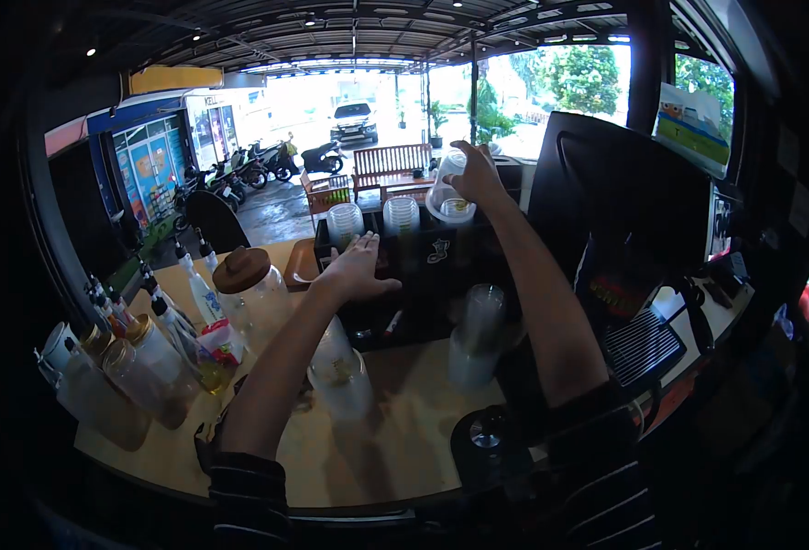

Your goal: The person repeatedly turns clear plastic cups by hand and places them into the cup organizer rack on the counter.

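My right hand (479, 174) is raised at the back of the counter, its fingers wrapped round the upper part of a stack of clear plastic cups (456, 207). That stack is tilted over the right end of a black cup holder (464, 249). My left hand (357, 271) is spread, with its fingertips just in front of the left cup stack (346, 220); whether they touch the holder I cannot tell. Between the hands, another stack of clear cups (401, 214) sits in the holder. More stacked clear cups (340, 380) stand on the counter beside my left forearm.
A further cup stack (475, 353) stands on the wooden counter (395, 449). At left are a glass jar with a wooden lid (256, 298), pump bottles (198, 289) and several jars (152, 362). A dark machine with a drip grate (644, 348) stands at right.
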Demonstrator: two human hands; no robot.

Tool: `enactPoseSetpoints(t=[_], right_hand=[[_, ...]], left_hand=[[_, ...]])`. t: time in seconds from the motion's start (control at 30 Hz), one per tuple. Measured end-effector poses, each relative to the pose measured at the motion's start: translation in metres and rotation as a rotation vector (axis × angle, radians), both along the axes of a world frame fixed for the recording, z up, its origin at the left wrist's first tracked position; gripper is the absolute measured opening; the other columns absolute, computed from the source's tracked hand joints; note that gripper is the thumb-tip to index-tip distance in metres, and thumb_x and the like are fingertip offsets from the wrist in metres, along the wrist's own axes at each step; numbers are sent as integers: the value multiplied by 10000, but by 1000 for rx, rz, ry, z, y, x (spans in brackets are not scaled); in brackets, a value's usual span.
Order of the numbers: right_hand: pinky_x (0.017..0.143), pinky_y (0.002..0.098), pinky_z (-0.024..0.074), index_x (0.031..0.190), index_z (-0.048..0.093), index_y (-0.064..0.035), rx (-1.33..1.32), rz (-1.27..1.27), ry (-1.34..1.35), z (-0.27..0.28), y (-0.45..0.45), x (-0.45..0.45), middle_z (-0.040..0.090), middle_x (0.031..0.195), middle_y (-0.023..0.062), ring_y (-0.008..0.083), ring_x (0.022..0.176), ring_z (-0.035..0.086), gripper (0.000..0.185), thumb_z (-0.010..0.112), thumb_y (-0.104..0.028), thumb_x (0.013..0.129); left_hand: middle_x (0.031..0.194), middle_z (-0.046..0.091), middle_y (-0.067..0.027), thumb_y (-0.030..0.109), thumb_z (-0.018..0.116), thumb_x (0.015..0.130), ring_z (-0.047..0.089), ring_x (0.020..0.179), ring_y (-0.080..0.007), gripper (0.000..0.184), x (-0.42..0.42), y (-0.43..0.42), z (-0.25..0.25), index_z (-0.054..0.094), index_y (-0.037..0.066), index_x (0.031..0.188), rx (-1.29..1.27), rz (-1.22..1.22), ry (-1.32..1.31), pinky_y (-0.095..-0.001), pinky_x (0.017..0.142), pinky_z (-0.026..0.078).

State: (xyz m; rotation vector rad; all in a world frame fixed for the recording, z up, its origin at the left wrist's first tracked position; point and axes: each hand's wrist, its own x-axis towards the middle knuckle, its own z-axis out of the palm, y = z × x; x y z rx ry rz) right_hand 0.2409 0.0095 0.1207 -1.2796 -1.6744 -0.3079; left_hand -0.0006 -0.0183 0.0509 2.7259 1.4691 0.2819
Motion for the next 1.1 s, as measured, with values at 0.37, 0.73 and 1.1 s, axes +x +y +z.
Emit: enactPoseSetpoints(t=[0.37,0.73,1.1], right_hand=[[935,367,456,1123,589,-47,-489,-256,-89,26,46,17,540,1210,198,324,1100,544,494,687,-213,668],[970,317,432,1153,562,4,-790,-316,-265,13,47,4,503,1269,183,265,1144,524,546,686,-231,676],[893,333,472,914,677,-24,-627,-328,-173,-13,42,10,633,1037,176,283,1004,600,432,730,-312,598]], left_hand=[[1417,292,-217,606,730,561,281,1324,-309,1126,-11,4,0,289,-77,1341,138,-129,18,-356,1097,240],[1390,353,-189,585,767,498,348,1291,-269,1148,-10,-2,7,324,-71,1329,165,-101,21,-329,1076,289],[1398,344,-174,591,767,506,350,1290,-269,1134,-8,-6,11,327,-43,1337,147,-55,51,-332,1079,288]])
